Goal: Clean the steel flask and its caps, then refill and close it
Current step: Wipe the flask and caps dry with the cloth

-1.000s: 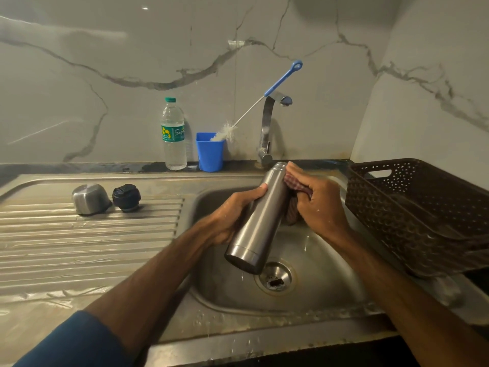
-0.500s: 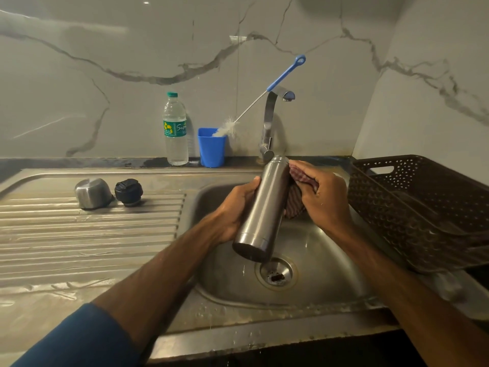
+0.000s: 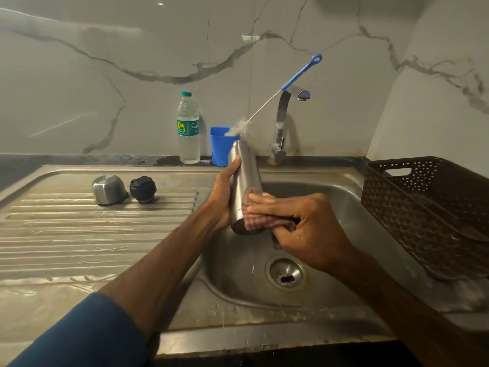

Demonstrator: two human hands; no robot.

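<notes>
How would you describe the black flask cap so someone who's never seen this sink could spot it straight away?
Start at the ribbed steel drainboard left of the sink basin. Two caps sit side by side near its back edge. The black cap is the right one, nearer the basin: dark ridged plastic, while its neighbour is a shiny steel cap.

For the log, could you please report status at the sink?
Left hand grips steel flask over sink. Right hand presses checked cloth on its lower end. Steel cap, black cap off, on drainboard. Nothing blocking.
</notes>
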